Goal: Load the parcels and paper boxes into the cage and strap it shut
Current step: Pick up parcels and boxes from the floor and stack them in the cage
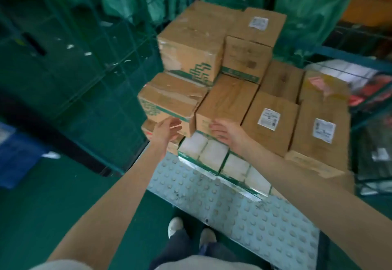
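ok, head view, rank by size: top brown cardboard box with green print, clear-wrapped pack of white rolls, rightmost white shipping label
1. Top brown cardboard box with green print and clear-wrapped pack of white rolls: alike; pack is nearer, so unranked.
2. Rightmost white shipping label: smallest.

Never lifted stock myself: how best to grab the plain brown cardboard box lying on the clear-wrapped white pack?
Likely by its near end, coming from the front: the plain brown cardboard box is hemmed between neighbouring boxes on both sides, so only that short face and the top are free.
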